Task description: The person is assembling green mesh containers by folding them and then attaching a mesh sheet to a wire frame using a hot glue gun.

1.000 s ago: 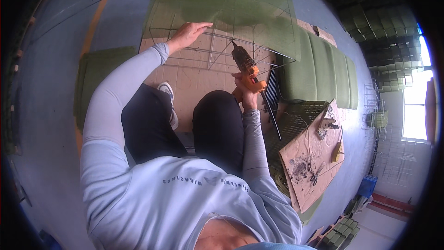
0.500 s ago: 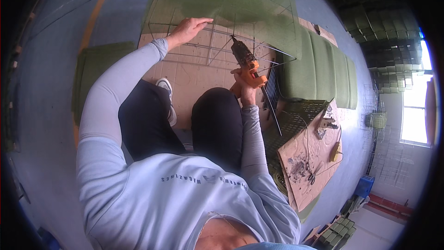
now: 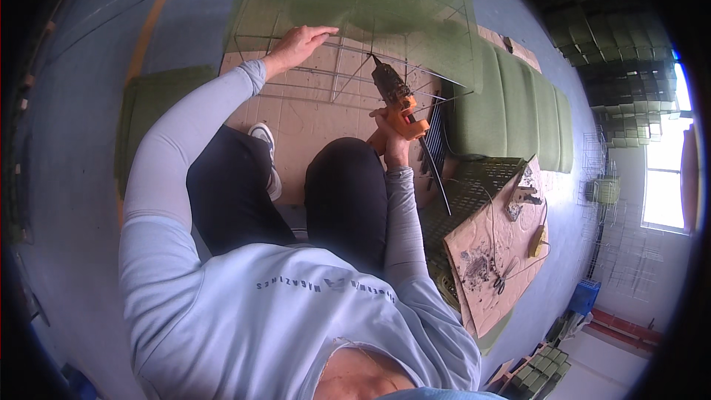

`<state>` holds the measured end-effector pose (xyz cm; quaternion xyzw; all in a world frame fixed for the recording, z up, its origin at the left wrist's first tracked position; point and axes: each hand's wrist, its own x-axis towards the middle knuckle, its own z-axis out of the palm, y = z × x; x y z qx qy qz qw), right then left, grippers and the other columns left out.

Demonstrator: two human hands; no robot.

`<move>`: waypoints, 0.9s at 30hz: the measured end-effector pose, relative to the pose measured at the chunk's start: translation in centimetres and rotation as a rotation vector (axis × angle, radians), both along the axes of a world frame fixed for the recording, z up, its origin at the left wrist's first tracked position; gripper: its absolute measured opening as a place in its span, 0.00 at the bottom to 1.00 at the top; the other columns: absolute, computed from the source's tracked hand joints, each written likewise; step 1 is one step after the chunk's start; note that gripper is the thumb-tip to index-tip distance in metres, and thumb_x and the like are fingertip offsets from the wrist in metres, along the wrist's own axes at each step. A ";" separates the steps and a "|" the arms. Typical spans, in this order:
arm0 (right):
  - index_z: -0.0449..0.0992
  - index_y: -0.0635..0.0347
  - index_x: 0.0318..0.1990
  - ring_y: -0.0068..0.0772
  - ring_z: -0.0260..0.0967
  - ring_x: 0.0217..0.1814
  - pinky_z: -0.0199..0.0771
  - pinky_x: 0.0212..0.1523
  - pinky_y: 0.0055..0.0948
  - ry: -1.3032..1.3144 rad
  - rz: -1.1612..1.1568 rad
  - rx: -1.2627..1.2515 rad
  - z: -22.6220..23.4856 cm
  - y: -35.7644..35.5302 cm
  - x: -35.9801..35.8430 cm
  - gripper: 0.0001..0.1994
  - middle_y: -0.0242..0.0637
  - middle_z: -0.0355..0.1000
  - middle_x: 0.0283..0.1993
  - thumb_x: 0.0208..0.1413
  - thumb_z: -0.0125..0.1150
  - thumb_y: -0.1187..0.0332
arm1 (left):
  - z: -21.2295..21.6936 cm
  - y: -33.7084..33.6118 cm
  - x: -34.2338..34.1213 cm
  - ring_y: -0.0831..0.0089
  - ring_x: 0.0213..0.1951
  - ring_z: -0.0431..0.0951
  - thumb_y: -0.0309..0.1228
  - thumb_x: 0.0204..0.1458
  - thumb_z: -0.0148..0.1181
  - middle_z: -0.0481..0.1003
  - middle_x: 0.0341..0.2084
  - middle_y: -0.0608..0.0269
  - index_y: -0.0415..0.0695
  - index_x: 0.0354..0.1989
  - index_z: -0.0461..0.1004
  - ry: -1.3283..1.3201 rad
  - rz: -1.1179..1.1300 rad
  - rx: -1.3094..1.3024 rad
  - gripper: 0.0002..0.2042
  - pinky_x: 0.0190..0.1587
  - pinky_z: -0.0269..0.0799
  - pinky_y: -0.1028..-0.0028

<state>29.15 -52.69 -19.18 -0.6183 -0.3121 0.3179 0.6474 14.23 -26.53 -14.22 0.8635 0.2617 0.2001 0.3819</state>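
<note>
My right hand [image 3: 397, 144] is wrapped round the handle of an orange hot glue gun [image 3: 407, 117]. Its front is coated in dark residue, and a long black glue stick [image 3: 437, 178] sticks out of its rear. The nozzle tip meets a thin metal wire frame [image 3: 337, 72] along the edge of a translucent green mesh sheet [image 3: 333, 0]. To the left of the nozzle, my left hand [image 3: 298, 46] pinches the mesh edge at the wire, thumb and fingers together. What lies between those fingertips is mostly hidden.
Brown cardboard [image 3: 296, 118] lies under the frame. On the right are a ribbed green cushion-like piece [image 3: 511, 104], a green perforated crate [image 3: 474, 185], and a cardboard sheet [image 3: 485, 252] bearing scissors [image 3: 505, 275] and a yellow-handled tool [image 3: 537, 241]. Black sticks [image 3: 435, 130] lie beside the frame.
The glue gun's nozzle has shifted very slightly up and left along the wire. My left hand has edged slightly left and up, staying at the mesh edge.
</note>
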 end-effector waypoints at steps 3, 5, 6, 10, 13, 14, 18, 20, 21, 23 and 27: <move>0.73 0.61 0.36 0.27 0.67 0.43 0.59 0.52 0.29 0.002 -0.008 0.006 -0.1 -0.1 0.1 0.08 0.33 0.73 0.35 0.46 0.57 0.75 | 0.0 0.0 -0.1 0.78 0.18 0.57 0.33 0.59 0.47 0.56 0.12 0.64 0.51 0.51 0.72 -0.011 -0.005 -0.015 0.14 0.25 0.59 0.73; 0.73 0.61 0.36 0.28 0.67 0.43 0.59 0.53 0.29 0.000 -0.013 0.020 -0.1 -0.1 0.2 0.08 0.33 0.73 0.35 0.46 0.57 0.75 | -0.2 0.0 0.0 0.78 0.17 0.56 0.33 0.59 0.47 0.56 0.12 0.64 0.51 0.51 0.72 -0.015 -0.005 -0.016 0.14 0.25 0.58 0.74; 0.73 0.61 0.36 0.28 0.67 0.44 0.59 0.53 0.29 0.028 -0.024 0.035 -0.2 -0.1 0.2 0.08 0.33 0.73 0.35 0.45 0.57 0.75 | -0.4 0.1 0.0 0.79 0.17 0.56 0.33 0.59 0.47 0.55 0.11 0.65 0.51 0.51 0.72 -0.017 -0.001 -0.017 0.14 0.24 0.57 0.74; 0.72 0.61 0.37 0.27 0.67 0.44 0.59 0.53 0.29 0.047 -0.037 0.038 -0.3 -0.3 0.4 0.09 0.33 0.73 0.35 0.45 0.57 0.76 | -1.0 0.5 0.2 0.77 0.12 0.58 0.35 0.59 0.47 0.58 0.07 0.65 0.52 0.50 0.73 -0.152 -0.022 0.053 0.14 0.20 0.59 0.71; 0.71 0.61 0.37 0.27 0.67 0.43 0.59 0.53 0.29 0.013 -0.027 0.009 -0.5 -0.4 0.5 0.10 0.33 0.73 0.34 0.45 0.57 0.76 | -1.1 0.6 0.3 0.78 0.13 0.58 0.35 0.59 0.46 0.58 0.07 0.66 0.53 0.51 0.73 -0.107 -0.016 0.060 0.14 0.20 0.59 0.71; 0.71 0.61 0.37 0.27 0.67 0.43 0.59 0.53 0.29 0.013 -0.027 0.008 -0.5 -0.4 0.5 0.10 0.33 0.73 0.34 0.45 0.57 0.76 | -1.1 0.5 0.2 0.78 0.15 0.57 0.34 0.59 0.46 0.58 0.09 0.65 0.52 0.51 0.73 -0.064 -0.007 0.018 0.14 0.22 0.59 0.72; 0.72 0.60 0.36 0.25 0.67 0.41 0.61 0.48 0.26 0.030 -0.055 0.036 -0.4 -0.5 0.3 0.08 0.31 0.72 0.34 0.47 0.58 0.75 | -0.8 0.3 0.1 0.77 0.14 0.59 0.35 0.59 0.46 0.59 0.08 0.66 0.52 0.51 0.73 -0.063 -0.007 0.028 0.14 0.22 0.61 0.70; 0.72 0.60 0.35 0.22 0.66 0.40 0.62 0.45 0.23 0.033 -0.072 0.051 -0.3 -0.6 0.2 0.05 0.29 0.71 0.34 0.49 0.57 0.73 | -0.8 0.2 0.1 0.77 0.14 0.60 0.35 0.59 0.46 0.59 0.08 0.66 0.52 0.51 0.73 -0.091 -0.004 0.025 0.14 0.23 0.61 0.71; 0.72 0.60 0.35 0.23 0.66 0.40 0.62 0.46 0.23 0.053 -0.083 0.068 -0.2 -0.7 0.3 0.05 0.29 0.71 0.34 0.49 0.57 0.73 | -0.9 0.2 0.2 0.77 0.14 0.60 0.36 0.59 0.46 0.60 0.08 0.65 0.52 0.51 0.73 -0.106 0.005 0.013 0.14 0.23 0.61 0.71; 0.72 0.60 0.35 0.23 0.66 0.41 0.61 0.47 0.24 0.072 -0.093 0.085 -0.1 -0.8 0.4 0.05 0.29 0.71 0.34 0.49 0.57 0.73 | -1.0 0.2 0.2 0.76 0.14 0.60 0.35 0.59 0.46 0.61 0.08 0.65 0.52 0.51 0.73 -0.148 -0.010 0.041 0.14 0.23 0.62 0.71; 0.72 0.60 0.35 0.23 0.66 0.41 0.61 0.48 0.24 0.026 -0.083 0.054 -0.2 -0.8 0.6 0.05 0.29 0.71 0.35 0.49 0.57 0.73 | -1.0 0.3 0.2 0.76 0.14 0.60 0.35 0.59 0.46 0.61 0.09 0.65 0.53 0.51 0.73 -0.107 -0.006 0.029 0.14 0.23 0.61 0.71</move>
